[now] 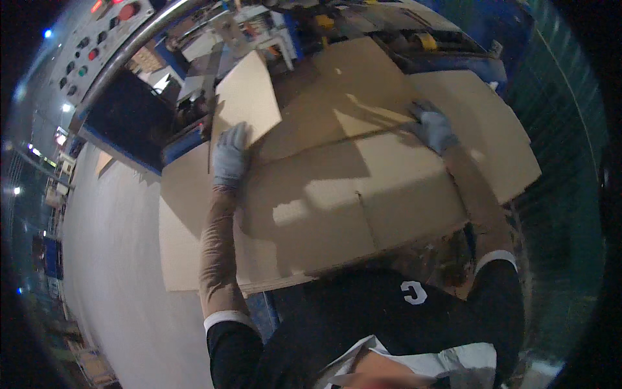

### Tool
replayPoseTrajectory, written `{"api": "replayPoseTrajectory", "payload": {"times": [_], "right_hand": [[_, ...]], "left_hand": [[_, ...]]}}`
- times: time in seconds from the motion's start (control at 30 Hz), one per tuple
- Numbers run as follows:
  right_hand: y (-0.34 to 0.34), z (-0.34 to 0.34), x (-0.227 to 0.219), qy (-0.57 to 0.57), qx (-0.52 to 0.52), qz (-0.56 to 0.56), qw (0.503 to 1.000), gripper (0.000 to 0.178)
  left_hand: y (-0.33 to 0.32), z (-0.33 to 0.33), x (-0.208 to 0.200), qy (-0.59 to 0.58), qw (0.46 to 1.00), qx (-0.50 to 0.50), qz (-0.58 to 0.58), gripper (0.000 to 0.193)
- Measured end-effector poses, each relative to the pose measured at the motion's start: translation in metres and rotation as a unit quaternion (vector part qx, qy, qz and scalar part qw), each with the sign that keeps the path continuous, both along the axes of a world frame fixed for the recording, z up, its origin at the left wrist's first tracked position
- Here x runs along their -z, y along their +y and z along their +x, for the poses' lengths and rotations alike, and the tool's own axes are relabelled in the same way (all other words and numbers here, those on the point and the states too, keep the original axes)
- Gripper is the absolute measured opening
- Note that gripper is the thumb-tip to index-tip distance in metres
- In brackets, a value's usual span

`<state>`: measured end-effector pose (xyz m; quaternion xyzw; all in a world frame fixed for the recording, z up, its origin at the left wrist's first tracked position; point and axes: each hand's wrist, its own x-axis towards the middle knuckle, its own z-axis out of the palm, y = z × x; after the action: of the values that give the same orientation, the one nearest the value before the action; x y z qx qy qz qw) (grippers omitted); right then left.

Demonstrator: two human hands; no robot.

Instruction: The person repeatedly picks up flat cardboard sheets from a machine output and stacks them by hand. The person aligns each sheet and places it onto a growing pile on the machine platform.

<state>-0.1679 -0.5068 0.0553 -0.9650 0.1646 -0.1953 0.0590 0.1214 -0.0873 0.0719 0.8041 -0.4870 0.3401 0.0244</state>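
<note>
A large brown cardboard sheet [311, 194] with creases and flaps lies in front of me. Its lit left flap [249, 97] tilts up, and my left hand [231, 155], in a grey glove, is closed on that flap's lower edge with the thumb hidden. On the right, my gloved right hand [434, 128] rests on the cardboard by the crease, fingers stretched out and a little apart. The right flap [476, 117] extends beyond that hand. Further cardboard layers show beneath the sheet's near edge.
A blue machine [447, 61] stands at the far side, under the cardboard's far edge. At upper left is a grey control panel [97, 48] with red, green and black buttons, beside a curved metal rail [133, 48]. Grey floor [123, 259] runs along the left; a green curtain-like wall [557, 194] stands right.
</note>
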Motion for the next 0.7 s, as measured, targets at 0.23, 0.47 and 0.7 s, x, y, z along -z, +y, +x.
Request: {"api": "replayPoseTrajectory", "payload": {"times": [0.23, 0.47, 0.7], "right_hand": [[0.003, -0.072, -0.006, -0.017, 0.222, -0.086, 0.971, 0.049], [-0.010, -0.212, 0.044, -0.249, 0.496, 0.039, 0.831, 0.057], [-0.052, -0.235, 0.062, -0.032, 0.471, 0.008, 0.882, 0.050]], "left_hand": [[0.076, -0.042, -0.001, 0.128, 0.975, -0.094, -0.153, 0.062], [0.284, -0.094, 0.050, 0.230, 0.619, -0.677, -0.326, 0.079], [0.311, -0.113, 0.062, 0.270, 0.604, -0.516, -0.544, 0.072]]}}
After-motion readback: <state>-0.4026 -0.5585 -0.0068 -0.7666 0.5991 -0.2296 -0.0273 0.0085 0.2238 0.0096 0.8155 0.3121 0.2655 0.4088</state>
